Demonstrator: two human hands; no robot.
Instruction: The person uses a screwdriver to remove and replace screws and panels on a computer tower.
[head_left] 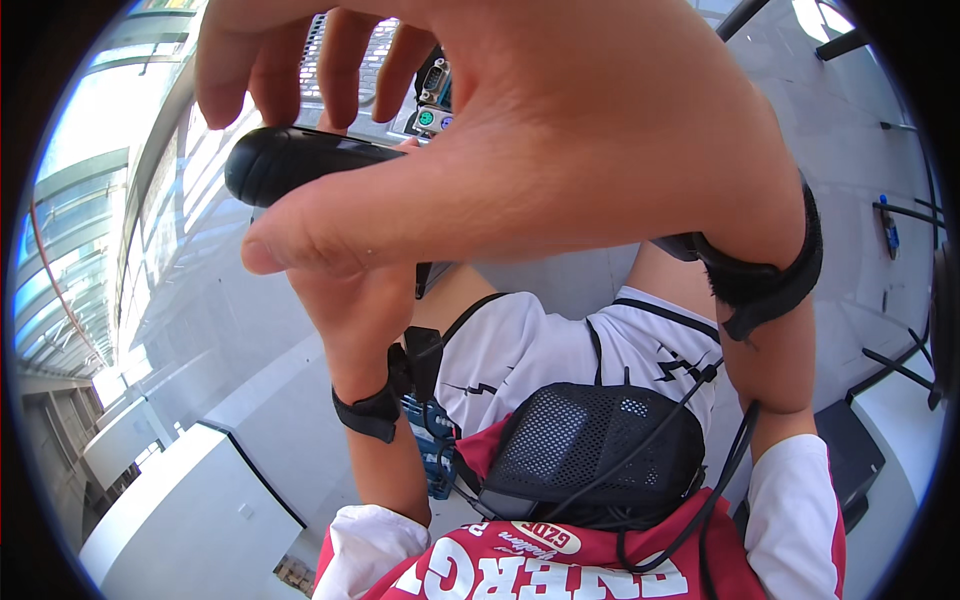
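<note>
My right hand [520, 150] fills the upper middle, palm down, fingers apart and curved above a rounded black object [300, 160]; its thumb overlaps that object in view, and contact is unclear. My left hand [345, 310] is behind and below, fingers wrapped round the black object and largely hidden. Beyond them is a perforated metal panel [345, 30] with coloured round ports and a serial connector [432, 85]. Both wrists wear black straps.
My lap in white shorts [520, 340] lies below, with a black mesh pouch [570, 450] and cables at my waist. White blocks [190, 510], a dark seat-like object [850, 450], black metal legs and a small blue item [890, 230] surround me. Windows line the left.
</note>
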